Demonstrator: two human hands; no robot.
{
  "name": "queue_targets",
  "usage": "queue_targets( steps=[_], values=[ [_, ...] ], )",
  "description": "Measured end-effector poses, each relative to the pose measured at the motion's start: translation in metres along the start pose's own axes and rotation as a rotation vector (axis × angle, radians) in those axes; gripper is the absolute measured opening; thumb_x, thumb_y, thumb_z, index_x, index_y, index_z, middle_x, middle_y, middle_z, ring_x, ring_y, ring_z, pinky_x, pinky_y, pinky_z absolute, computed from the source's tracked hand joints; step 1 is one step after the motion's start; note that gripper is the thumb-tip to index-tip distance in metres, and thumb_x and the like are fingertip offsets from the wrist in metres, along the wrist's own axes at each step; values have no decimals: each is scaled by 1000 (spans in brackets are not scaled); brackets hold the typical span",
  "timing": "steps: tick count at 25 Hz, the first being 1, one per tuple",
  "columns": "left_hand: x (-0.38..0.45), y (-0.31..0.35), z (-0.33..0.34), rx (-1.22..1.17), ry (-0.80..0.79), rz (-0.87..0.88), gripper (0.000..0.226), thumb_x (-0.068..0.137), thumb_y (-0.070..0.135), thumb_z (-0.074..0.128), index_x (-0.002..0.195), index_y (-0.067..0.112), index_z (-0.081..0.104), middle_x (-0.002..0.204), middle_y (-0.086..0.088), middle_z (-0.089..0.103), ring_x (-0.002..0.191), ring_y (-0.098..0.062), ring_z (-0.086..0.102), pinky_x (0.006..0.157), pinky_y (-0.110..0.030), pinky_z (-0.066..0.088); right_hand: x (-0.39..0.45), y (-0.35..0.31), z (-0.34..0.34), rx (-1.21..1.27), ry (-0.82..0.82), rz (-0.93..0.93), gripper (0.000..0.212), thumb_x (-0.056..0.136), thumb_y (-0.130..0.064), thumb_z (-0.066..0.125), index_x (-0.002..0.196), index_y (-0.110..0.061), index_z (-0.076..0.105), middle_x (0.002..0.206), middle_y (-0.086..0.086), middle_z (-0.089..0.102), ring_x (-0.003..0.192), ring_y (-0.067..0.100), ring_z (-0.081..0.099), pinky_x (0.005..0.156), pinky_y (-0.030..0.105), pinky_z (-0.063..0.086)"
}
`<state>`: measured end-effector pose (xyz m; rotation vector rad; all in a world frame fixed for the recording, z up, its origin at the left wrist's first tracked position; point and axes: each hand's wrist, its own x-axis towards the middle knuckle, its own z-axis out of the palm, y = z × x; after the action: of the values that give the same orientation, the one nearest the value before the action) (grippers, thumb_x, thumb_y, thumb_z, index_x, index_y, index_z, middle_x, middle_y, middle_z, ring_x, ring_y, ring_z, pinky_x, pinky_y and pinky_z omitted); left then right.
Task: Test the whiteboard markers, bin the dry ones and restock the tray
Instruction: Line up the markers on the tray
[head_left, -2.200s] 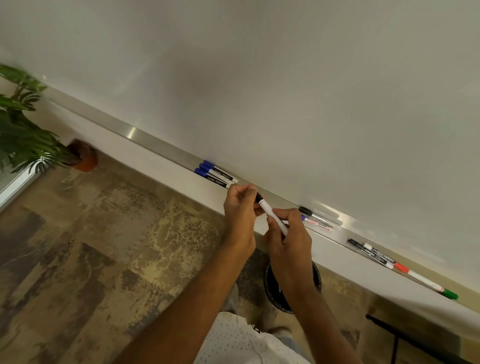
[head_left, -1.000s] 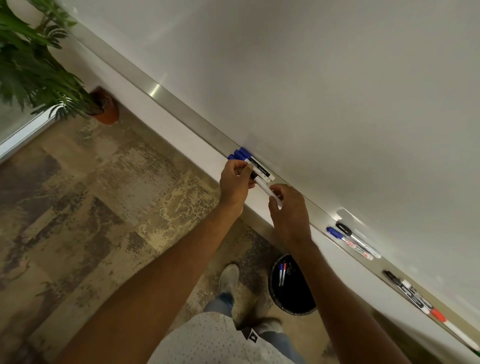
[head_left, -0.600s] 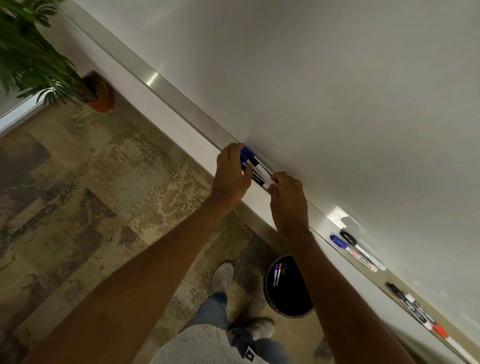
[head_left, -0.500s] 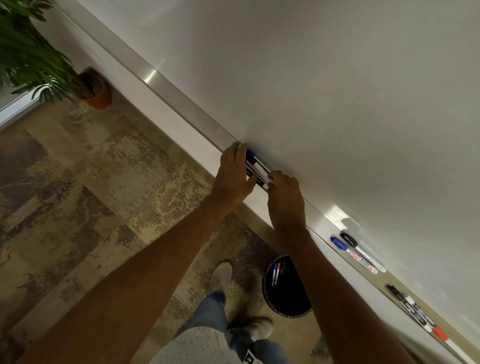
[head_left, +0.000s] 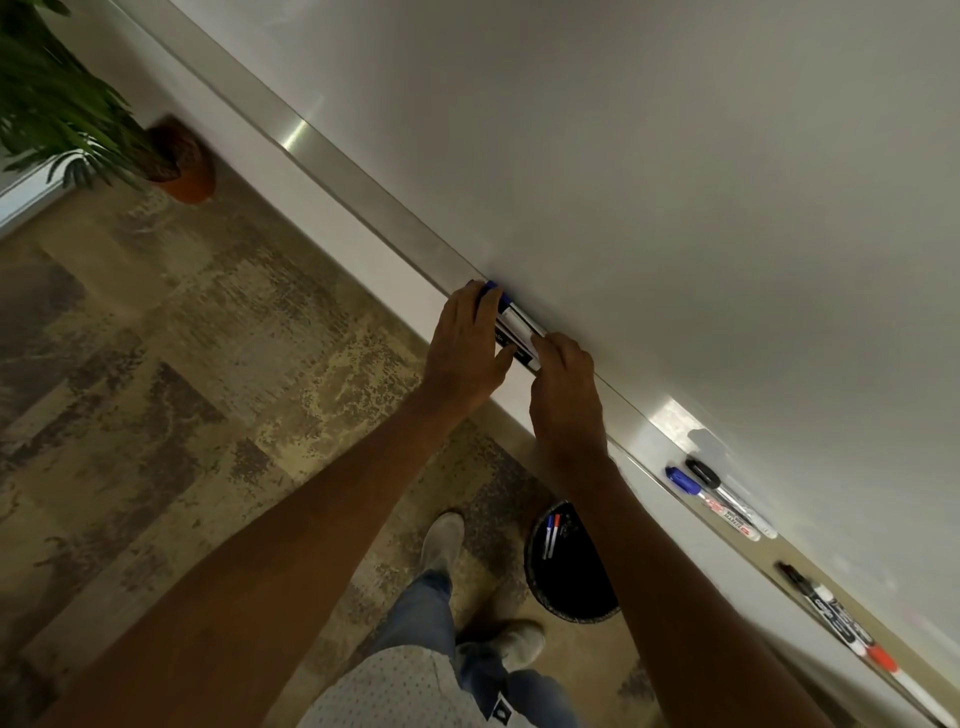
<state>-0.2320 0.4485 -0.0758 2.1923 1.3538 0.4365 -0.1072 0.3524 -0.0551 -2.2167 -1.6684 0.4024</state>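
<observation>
- Against the frame 2.2 s earlier, we noted that the white marker was no longer held up between the two hands in front of the tray; both hands had gone down onto the blue-capped marker group (head_left: 511, 325) on the metal tray (head_left: 363, 192) under the whiteboard (head_left: 675, 182).
- Against 0.5 s earlier, we saw little difference: both hands were on the same group, the view only slightly shifted.
- Left hand (head_left: 465, 348): fingers nearly straight, laid over the blue-cap end of the group; thumb against the near side of the barrels. We recorded it as wide, pressing rather than gripping.
- Right hand (head_left: 563, 384): fingers bent over the other end of the group, fingertips on the barrels. We could not tell whether it gripped a marker.
- Long axis of the group ran along the tray, blue caps toward the upper left, toward the potted plant (head_left: 78, 114).
- Farther right on the tray lay a blue-and-black pair (head_left: 719, 499), then a further cluster with a red cap (head_left: 841, 623), well apart from the hands.
- The black bin (head_left: 569, 571) stood on the floor below the right forearm, with two markers (head_left: 551, 535) inside.
</observation>
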Motion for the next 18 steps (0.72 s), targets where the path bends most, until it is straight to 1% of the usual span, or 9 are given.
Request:
queue_targets(
  steps=[3,6,8,10,12,16,18],
  values=[
    [0,1,0,18,-25,-5,78,86,31,77,149,3,40,153,-22,38,142,-39,34,116,-49,39,-6,1,-3,16,-10,5,52,93,14,56,143,-3,56,144,18,54,129,33,53,93,37,54],
    [0,2,-1,38,-18,6,77,86,31,78,148,4,41,154,-22,37,142,-39,34,116,-49,39,-14,5,-7,27,2,29,48,94,12,58,139,-4,58,142,17,56,127,32,54,93,36,53],
    [-1,5,-2,56,-12,14,77,85,31,78,148,4,42,155,-22,36,143,-39,33,117,-49,38,-21,10,-11,20,10,40,46,93,12,59,136,-5,59,140,16,57,124,31,55,90,34,53],
    [-6,10,-2,68,-19,8,76,87,31,77,149,6,41,158,-22,33,147,-40,30,119,-51,35,-29,15,-16,15,22,60,44,94,10,58,134,-6,59,138,14,58,121,29,56,88,28,48],
    [-16,19,0,71,-29,-3,74,90,31,74,151,8,40,160,-22,31,149,-41,27,120,-52,32,-40,19,-23,10,33,91,41,95,4,57,135,-8,60,137,12,58,121,28,55,89,26,44],
    [-40,48,7,94,-37,44,69,90,31,75,147,9,45,158,-22,35,146,-41,33,118,-53,35,-70,34,-38,34,77,161,37,98,-5,60,134,-11,60,135,10,60,122,26,55,94,34,51],
    [-53,67,14,77,-55,81,65,89,30,75,145,9,48,157,-20,37,145,-40,34,116,-53,37,-86,43,-45,36,83,208,39,98,-7,60,136,-12,59,136,8,59,125,24,53,96,36,52]
  ],
)
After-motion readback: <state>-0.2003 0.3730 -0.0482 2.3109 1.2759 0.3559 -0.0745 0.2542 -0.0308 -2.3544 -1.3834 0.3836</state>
